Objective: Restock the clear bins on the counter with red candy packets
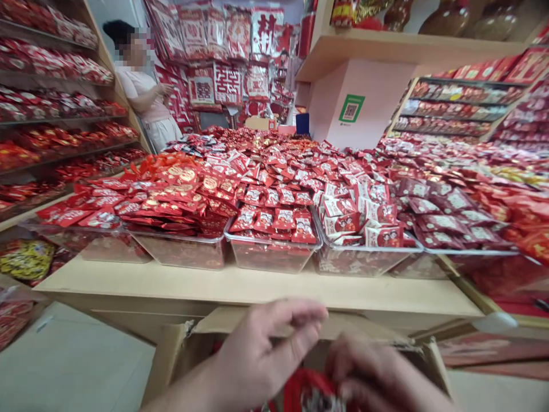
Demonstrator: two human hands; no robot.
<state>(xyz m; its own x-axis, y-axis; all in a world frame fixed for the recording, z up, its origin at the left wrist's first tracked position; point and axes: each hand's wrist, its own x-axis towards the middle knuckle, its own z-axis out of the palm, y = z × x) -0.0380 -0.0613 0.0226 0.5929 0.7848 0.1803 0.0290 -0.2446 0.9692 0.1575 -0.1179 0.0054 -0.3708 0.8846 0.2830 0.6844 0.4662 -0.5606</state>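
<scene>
My left hand (261,355) is at the bottom centre over an open cardboard box (206,337), its fingers curled together, close to a red candy packet (306,392). My right hand (377,375) is beside it, blurred, with its fingers closed round that red packet inside the box. Just beyond the box stands a wooden display table (257,286) carrying clear plastic bins (274,252) heaped with red wrapped candies.
Shelves of red packets (55,114) line the left wall and more shelves (463,103) stand at the right. A person in a pink top (143,94) stands at the back left. A pink pillar with a green QR sign (351,109) rises behind the table.
</scene>
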